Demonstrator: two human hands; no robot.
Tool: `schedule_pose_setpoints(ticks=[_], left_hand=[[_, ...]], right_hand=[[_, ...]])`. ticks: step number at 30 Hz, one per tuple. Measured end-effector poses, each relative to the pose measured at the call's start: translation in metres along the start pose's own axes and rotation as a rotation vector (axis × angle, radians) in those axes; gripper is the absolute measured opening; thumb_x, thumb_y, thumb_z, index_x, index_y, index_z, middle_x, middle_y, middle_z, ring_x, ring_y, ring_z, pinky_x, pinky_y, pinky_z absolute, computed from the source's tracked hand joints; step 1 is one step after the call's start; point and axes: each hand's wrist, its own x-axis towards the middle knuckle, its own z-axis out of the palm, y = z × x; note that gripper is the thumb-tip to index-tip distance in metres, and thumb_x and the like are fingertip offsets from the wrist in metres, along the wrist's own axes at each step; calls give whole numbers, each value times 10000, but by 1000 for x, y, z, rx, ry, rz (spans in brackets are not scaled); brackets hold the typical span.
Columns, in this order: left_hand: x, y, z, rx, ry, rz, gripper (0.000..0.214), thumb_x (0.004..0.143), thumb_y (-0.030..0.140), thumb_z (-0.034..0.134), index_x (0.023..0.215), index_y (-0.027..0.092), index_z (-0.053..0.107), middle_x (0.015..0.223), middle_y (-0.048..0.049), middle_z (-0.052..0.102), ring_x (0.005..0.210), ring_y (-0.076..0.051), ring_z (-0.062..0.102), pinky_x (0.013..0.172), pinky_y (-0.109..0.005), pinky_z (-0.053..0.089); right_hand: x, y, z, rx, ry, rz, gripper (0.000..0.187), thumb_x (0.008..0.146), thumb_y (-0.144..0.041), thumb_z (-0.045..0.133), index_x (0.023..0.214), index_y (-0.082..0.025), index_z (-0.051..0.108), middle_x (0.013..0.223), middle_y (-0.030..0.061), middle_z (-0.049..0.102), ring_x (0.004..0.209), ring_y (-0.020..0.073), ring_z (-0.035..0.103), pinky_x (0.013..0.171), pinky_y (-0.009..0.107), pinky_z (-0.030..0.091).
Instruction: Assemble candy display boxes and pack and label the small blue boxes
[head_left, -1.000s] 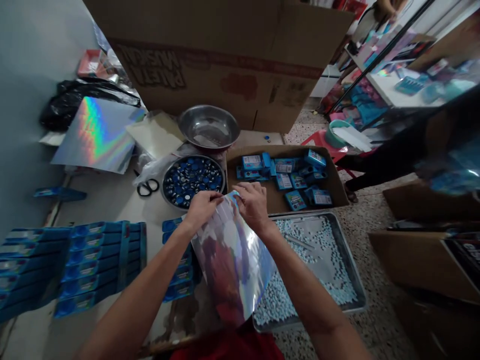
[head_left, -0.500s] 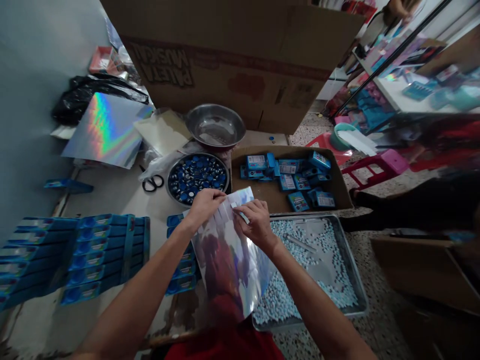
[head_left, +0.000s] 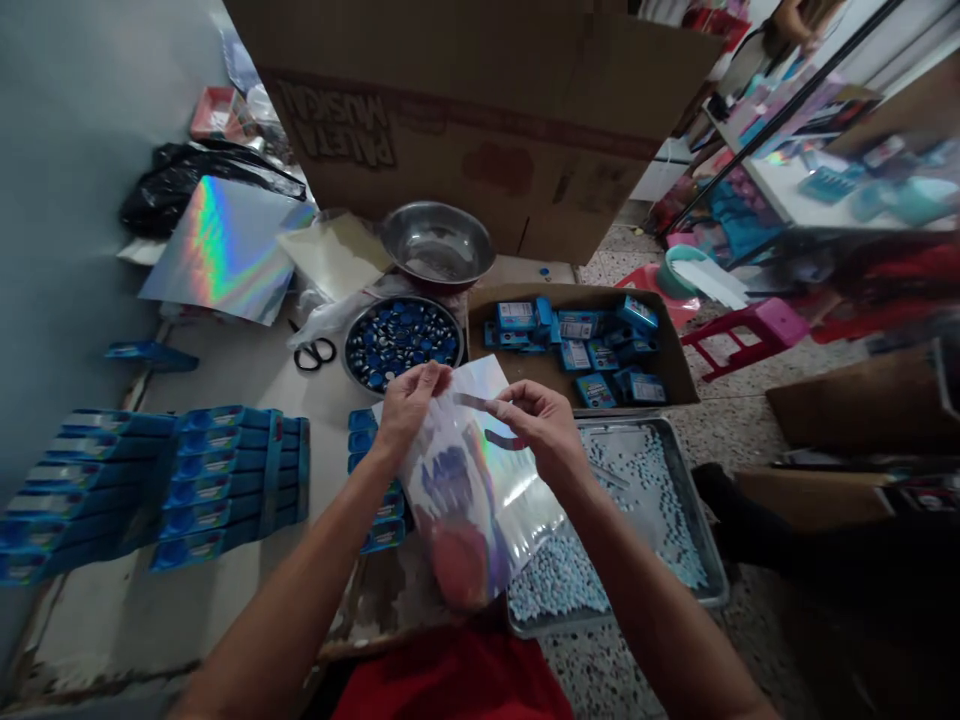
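A shiny, mirror-like holographic sheet [head_left: 517,500] hangs tilted in front of me. Its upper left edge is pinched by my left hand [head_left: 409,400]. Between the thumb and fingers of my right hand [head_left: 541,425] is a thin, narrow strip [head_left: 471,401], its free end pointing left over the sheet. A second dark curved band below it looks like its reflection. Whether the strip is still joined to the sheet, I cannot tell. Behind my left hand stands a round metal bowl of blue and silver discs [head_left: 409,340]. Small blue boxes [head_left: 382,535] lie partly hidden under the sheet's left side.
Stacked blue boxes [head_left: 202,480] stand at left, near black scissors [head_left: 315,353]. An open carton [head_left: 525,380] holds several blue boxes. To the right sits a metal tray [head_left: 709,560] of pale blue pellets. Behind are a metal basin [head_left: 439,245] and a big cardboard box [head_left: 480,110].
My right hand has moved right and away from the sheet, drawing the narrow strip into view. The sheet has tilted slightly. The whole view has shifted a little.
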Motion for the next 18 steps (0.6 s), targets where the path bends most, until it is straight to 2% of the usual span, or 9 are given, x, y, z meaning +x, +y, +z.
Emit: schedule_pose_setpoints(ticks=[2, 4, 6, 7, 10, 12, 14, 16, 18], left_hand=[[-19, 4, -7, -331, -159, -237, 703, 863, 783, 458, 1010, 152, 731, 982, -143, 748, 924, -267, 716, 891, -440, 560], [-35, 5, -16, -479, -236, -374, 675, 781, 781, 599, 976, 147, 723, 948, -134, 750, 894, -252, 725, 870, -416, 578], [-46, 4, -29, -492, -186, -402, 538, 658, 602, 836, 931, 156, 712, 913, -93, 747, 865, -214, 719, 870, -367, 579], [-51, 3, -37, -480, -141, -396, 500, 601, 498, 903, 912, 159, 706, 894, -72, 741, 841, -193, 711, 865, -346, 577], [-68, 3, -69, -460, -6, -367, 443, 554, 376, 927, 863, 159, 695, 834, -33, 717, 748, -149, 671, 802, -318, 571], [-83, 6, -100, -438, 56, -328, 383, 589, 368, 894, 845, 162, 699, 798, -28, 707, 708, -140, 650, 741, -302, 558], [-102, 9, -140, -368, 111, -255, 310, 637, 333, 850, 864, 173, 713, 797, -31, 708, 718, -144, 648, 710, -285, 539], [-120, 10, -188, -248, 199, -175, 259, 684, 289, 802, 906, 184, 721, 801, -31, 707, 742, -149, 652, 708, -273, 525], [-140, 8, -245, -114, 331, -126, 247, 717, 270, 767, 944, 189, 716, 789, -25, 700, 732, -149, 648, 700, -268, 512]], right_hand=[[1, 4, 9, 67, 24, 43, 393, 631, -476, 887, 740, -179, 653, 595, -69, 500, 526, 63, 390, 568, 276, 575], [0, 12, 20, 86, 70, 64, 397, 606, -467, 897, 724, -172, 658, 577, -76, 476, 526, 61, 383, 600, 305, 595], [-3, 21, 32, 55, 113, 65, 387, 605, -463, 891, 726, -168, 673, 578, -71, 485, 532, 67, 399, 583, 286, 572], [-7, 25, 39, 27, 127, 64, 379, 608, -461, 887, 725, -167, 680, 579, -66, 496, 533, 70, 410, 567, 268, 549], [-24, 34, 69, -102, 149, 59, 354, 634, -466, 865, 722, -164, 703, 584, -45, 544, 515, 77, 426, 492, 219, 440], [-39, 41, 100, -211, 171, 59, 357, 653, -485, 853, 731, -161, 723, 577, -31, 566, 488, 81, 420, 448, 217, 365], [-52, 51, 140, -287, 181, 39, 364, 675, -504, 842, 748, -162, 741, 589, -13, 595, 480, 91, 434, 437, 228, 341], [-60, 64, 190, -313, 149, 7, 358, 704, -514, 823, 768, -170, 751, 608, -2, 617, 493, 103, 460, 448, 234, 355], [-65, 79, 249, -315, 69, -18, 344, 732, -511, 801, 781, -174, 756, 642, 10, 647, 519, 115, 498, 465, 235, 378]])
